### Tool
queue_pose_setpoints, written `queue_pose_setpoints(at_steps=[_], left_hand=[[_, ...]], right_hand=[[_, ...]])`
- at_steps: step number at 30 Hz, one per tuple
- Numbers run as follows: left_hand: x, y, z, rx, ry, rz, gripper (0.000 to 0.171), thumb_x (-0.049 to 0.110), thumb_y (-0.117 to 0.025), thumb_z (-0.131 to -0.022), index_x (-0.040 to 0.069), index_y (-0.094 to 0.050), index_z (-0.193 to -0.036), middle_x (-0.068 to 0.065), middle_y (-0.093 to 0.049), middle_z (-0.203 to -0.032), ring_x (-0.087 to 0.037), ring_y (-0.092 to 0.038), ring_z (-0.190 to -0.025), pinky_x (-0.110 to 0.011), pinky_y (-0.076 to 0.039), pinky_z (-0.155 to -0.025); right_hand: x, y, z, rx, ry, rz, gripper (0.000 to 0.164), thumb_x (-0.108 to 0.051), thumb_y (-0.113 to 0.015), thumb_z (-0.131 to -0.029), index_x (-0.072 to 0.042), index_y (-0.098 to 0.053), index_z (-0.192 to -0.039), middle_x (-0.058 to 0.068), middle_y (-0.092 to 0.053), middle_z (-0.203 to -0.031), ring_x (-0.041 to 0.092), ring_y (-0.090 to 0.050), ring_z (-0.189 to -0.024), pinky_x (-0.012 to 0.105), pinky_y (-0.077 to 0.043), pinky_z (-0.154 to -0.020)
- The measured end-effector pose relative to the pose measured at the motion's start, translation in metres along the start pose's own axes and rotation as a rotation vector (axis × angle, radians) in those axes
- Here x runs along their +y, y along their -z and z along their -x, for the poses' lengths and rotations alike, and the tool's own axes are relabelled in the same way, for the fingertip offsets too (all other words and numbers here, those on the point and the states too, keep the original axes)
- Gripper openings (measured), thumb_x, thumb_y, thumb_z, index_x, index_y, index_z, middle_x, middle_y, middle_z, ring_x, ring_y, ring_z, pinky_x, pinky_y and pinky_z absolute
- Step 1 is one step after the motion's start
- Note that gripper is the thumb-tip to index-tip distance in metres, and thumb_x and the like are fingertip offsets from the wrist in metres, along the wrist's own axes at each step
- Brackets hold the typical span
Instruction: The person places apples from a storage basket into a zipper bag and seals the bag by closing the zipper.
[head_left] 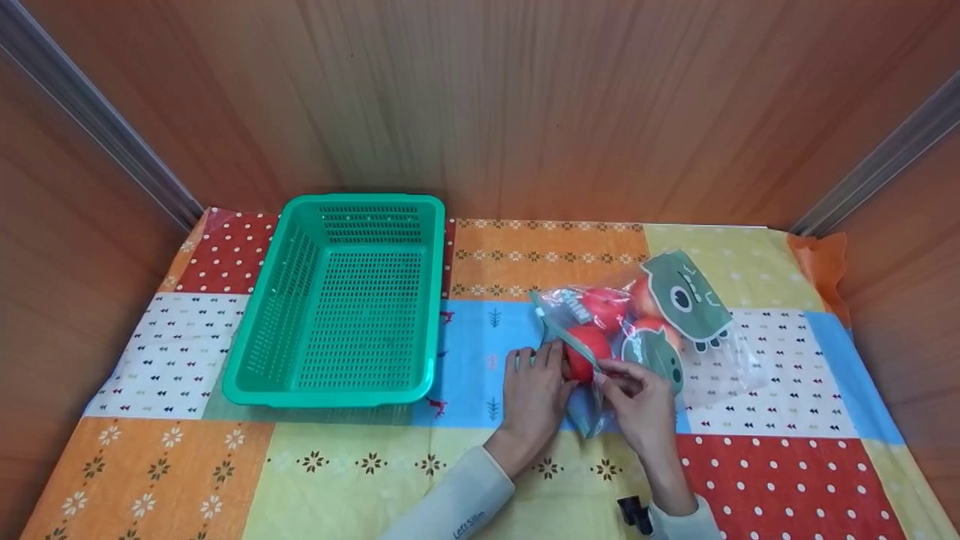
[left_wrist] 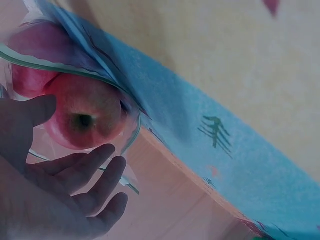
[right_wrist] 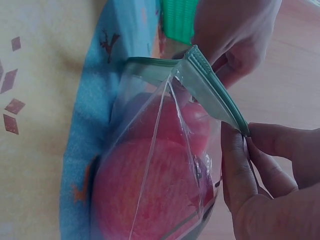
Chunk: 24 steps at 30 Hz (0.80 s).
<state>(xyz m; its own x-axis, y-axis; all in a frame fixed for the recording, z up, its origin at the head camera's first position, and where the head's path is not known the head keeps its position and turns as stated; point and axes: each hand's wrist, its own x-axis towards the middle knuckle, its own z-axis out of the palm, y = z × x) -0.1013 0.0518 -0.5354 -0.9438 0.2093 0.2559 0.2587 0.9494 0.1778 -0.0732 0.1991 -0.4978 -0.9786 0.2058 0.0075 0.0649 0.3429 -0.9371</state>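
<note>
A clear zip bag [head_left: 727, 375] with green cartoon prints lies on the cloth, its green-edged mouth spread toward the left. Several red apples [head_left: 604, 307] are inside it. Just within the mouth sits one apple [left_wrist: 87, 112], its hollow end facing out. My left hand [head_left: 534, 390] is at this opening, thumb and fingers spread around the near side of that apple [head_left: 589, 352]; the thumb appears to touch it. My right hand [head_left: 641, 401] pinches the bag's green zip edge [right_wrist: 227, 102] between thumb and fingers, holding it up.
A green plastic basket [head_left: 435, 300] with slotted walls stands to the left, nothing in it. Patchwork cloth [head_left: 345, 472] covers the table. Wooden panels [head_left: 510, 112] rise at the back and both sides. An orange flap [head_left: 821, 270] sticks up at the far right corner.
</note>
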Motion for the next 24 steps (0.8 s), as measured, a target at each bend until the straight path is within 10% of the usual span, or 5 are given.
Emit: queue_pose_setpoints(at_steps=[24], left_hand=[[-0.036,0.010,-0.015,-0.015,0.179,0.228,0.057,0.037,-0.078,-0.097,0.010,-0.061,-0.145,-0.009,-0.071,-0.134,-0.029,-0.061,-0.122,-0.049,-0.045,-0.108]], right_hand=[[0.000,-0.001,-0.001,-0.004,-0.049,0.006,0.025,0.002,-0.073,-0.096,0.003,-0.076,-0.122,0.021,-0.077,-0.111,0.016,-0.074,-0.081,0.021,-0.058,-0.069]])
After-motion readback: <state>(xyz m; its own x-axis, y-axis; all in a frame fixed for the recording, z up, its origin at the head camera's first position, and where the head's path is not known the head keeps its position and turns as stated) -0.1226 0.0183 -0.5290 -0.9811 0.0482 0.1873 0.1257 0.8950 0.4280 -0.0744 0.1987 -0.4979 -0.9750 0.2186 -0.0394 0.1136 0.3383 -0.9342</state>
